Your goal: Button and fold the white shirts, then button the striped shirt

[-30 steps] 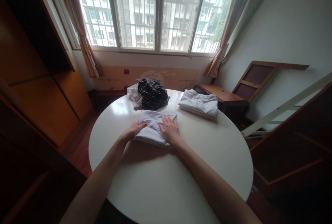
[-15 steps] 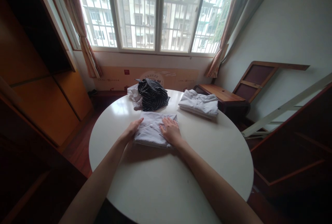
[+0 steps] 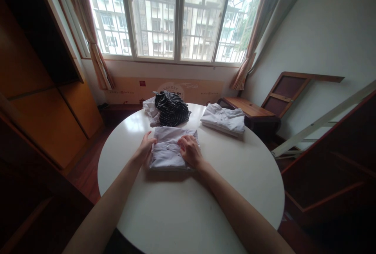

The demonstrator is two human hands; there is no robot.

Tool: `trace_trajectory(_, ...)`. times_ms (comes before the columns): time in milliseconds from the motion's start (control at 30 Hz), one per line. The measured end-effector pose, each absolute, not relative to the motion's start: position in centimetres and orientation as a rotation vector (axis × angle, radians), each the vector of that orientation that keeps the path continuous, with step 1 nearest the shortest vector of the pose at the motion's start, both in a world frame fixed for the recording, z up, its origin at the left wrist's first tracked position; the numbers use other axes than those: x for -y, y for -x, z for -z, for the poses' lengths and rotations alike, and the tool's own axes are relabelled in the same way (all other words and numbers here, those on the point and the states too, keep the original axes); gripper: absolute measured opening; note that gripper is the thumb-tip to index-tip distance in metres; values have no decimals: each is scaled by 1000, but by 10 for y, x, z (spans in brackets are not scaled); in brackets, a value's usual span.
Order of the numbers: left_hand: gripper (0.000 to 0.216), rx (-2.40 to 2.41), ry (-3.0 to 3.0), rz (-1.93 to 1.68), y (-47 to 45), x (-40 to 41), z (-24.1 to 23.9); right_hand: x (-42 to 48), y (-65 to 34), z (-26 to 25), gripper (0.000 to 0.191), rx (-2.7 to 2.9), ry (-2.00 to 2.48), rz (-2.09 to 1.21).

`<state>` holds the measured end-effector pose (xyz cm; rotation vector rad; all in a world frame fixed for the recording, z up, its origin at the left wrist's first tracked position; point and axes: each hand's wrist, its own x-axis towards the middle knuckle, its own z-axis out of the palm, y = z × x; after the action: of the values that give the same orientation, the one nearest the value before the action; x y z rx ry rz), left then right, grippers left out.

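A folded pale lilac shirt (image 3: 169, 154) lies on the round white table (image 3: 182, 207), a little beyond its middle. My left hand (image 3: 145, 149) rests against the shirt's left edge with the fingers curled round it. On the shirt's right part sits my right hand (image 3: 190, 151), fingers bent and gripping the cloth.
A crumpled black striped garment (image 3: 172, 109) lies over a white one (image 3: 150, 109) at the table's far side. A folded white shirt (image 3: 223, 117) sits at the far right. Beyond are a low wooden bench (image 3: 249, 109), a wooden wardrobe (image 3: 44, 101) at left and a window.
My left hand slid from the top of the shirt to its left edge. My right hand's fingers went from flat to bent. The shirt looks squarer and neater.
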<state>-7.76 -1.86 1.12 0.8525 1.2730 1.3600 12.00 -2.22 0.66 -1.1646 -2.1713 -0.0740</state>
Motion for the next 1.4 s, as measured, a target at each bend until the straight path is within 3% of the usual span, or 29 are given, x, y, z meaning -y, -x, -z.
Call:
trace_trajectory(133, 72, -1164, -870, -1483, 75, 22, -14, 21, -118, -9, 22, 2212, 1153, 137)
trace_trajectory(533, 25, -996, -957, -1318, 79, 22, -15, 14, -128, -6, 30, 2283, 1256, 113)
trace_trajectory(700, 31, -1137, -965, -1271, 77, 18, -10, 8, -136, -8, 28, 2295, 1236, 11)
trace_trajectory(833, 33, -1318, -1113, -1246, 80, 14, -5, 5, -146, -11, 23, 2140, 1438, 110)
trace_trajectory(1033, 55, -1160, -1283, -1023, 88, 18, -8, -3, -166, -3, 65, 1772, 1887, 201)
trace_trajectory(1133, 68, -1003, -1247, -891, 88, 21, -12, -10, -174, 6, 75, 1694, 1999, 117)
trace_trajectory(1233, 74, -941, -1150, -905, 86, 24, -16, -16, -178, 13, 74, 1677, 1962, 10)
trace_trajectory(1400, 63, -795, -1138, -850, 83, 30, -25, -17, -181, 14, 50, 1472, 1822, -29)
